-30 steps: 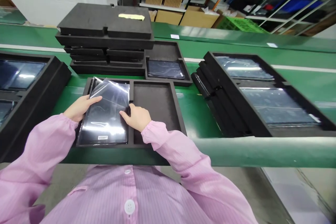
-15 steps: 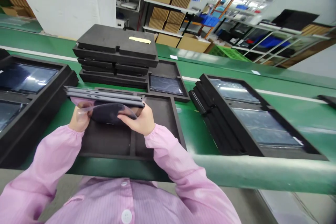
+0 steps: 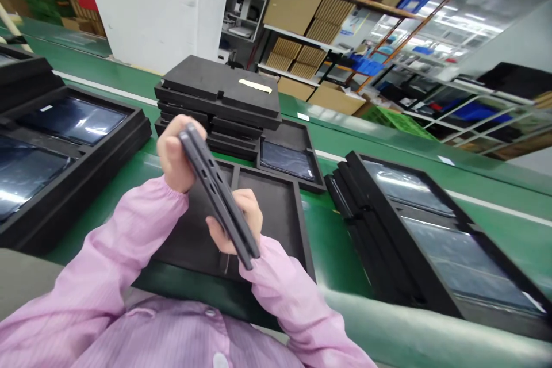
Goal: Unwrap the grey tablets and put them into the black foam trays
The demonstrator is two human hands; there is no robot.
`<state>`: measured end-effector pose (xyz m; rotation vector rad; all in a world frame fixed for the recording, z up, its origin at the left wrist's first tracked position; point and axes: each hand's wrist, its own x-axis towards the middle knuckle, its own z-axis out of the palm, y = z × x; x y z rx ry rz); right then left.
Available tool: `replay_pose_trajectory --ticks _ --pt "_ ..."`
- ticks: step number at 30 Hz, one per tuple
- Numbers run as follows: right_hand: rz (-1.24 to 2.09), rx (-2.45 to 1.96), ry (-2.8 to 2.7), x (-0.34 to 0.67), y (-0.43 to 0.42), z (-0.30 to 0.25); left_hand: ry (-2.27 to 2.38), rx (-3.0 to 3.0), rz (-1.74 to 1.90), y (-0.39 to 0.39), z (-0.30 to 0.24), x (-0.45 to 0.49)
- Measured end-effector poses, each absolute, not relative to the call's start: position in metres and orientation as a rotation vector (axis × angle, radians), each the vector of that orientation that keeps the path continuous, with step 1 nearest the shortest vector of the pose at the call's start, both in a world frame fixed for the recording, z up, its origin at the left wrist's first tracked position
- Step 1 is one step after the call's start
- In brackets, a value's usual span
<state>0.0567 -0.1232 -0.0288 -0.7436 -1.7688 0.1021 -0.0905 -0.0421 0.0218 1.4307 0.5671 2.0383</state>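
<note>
Two dark tablets [image 3: 215, 190], held face to face in a pair, stand edge-on above the foam tray and slant from upper left to lower right. My left hand [image 3: 176, 152] is closed around their upper end. Lower down, my right hand [image 3: 241, 218] grips them near the other end, its thumb on the near side and its fingers behind. Slots and small openings show along the tablets' edges. Beneath my hands lies a black foam tray [image 3: 273, 198] with divided compartments; the tablets and my hands hide part of it.
Behind the tray rises a stack of black foam trays [image 3: 194, 77] with a yellow strip on top. Another tray with a tablet [image 3: 287, 159] sits beside it. Trays of film-covered tablets stand left [image 3: 80, 118] and right [image 3: 448, 253] on the green conveyor belt [image 3: 328, 241].
The tablets have turned from nearly level to a steep slant. My left hand has risen to their upper end, and the loose clear film by my hands no longer shows.
</note>
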Motion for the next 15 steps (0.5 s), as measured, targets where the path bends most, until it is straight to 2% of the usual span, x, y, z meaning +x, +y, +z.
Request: replay_pose_trajectory --ticks 6,10,15 --pt "0.508 -0.853 -1.898 0.069 -0.143 -0.019 0.431 1.660 1.621 -0.005 0.024 -0.063" --pt "0.731 -0.851 -1.745 0.072 -0.161 -0.009 0.384 1.673 1.554 -0.002 0.019 -0.059" --pt "0.839 -0.899 -1.536 0.067 -0.167 -0.005 0.359 1.744 1.504 -0.009 0.018 -0.057"
